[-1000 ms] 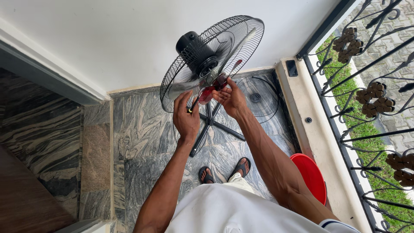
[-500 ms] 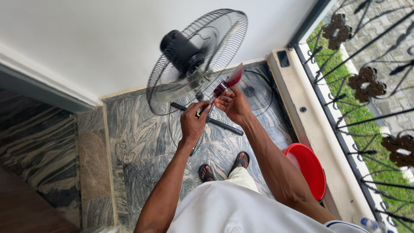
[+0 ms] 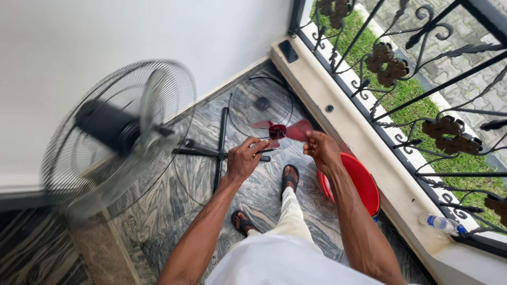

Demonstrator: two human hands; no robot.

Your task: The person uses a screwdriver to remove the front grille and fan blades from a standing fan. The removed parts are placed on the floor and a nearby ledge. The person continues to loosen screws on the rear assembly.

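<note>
Both hands are up in front of the person holding a red fan blade point(image 3: 282, 131); left hand point(image 3: 244, 158) has its fingers curled around the blade's hub side, right hand point(image 3: 322, 150) pinches the other wing of it, so both are closed on the blade, which sits between them, up off the floor.

Using the pedestal fan point(image 3: 113, 134) as the landmark, biggest stuff first: the marble floor point(image 3: 174, 211) runs under it and out to the right, grey with wavy veins; a white wall point(image 3: 158, 31) is right behind it; a black wrought-iron railing point(image 3: 422, 89) with scroll shapes is way off to its right, grass showing beyond; a pale ledge point(image 3: 369, 142) runs along under that railing. The fan itself is blurry, tilted, cage on the back with the dark motor showing, front open; its black cross-shaped base point(image 3: 219, 153) is just right of it on the floor; the loose front grille point(image 3: 261, 105) lies flat past the base, up near the wall corner. A red bucket point(image 3: 359, 182) is further right of the fan, tucked against the ledge, just below the right hand; a clear plastic bottle point(image 3: 441, 223) lies on the ledge, far right; two sandalled feet point(image 3: 289, 177) are planted on the floor right of the base.
</note>
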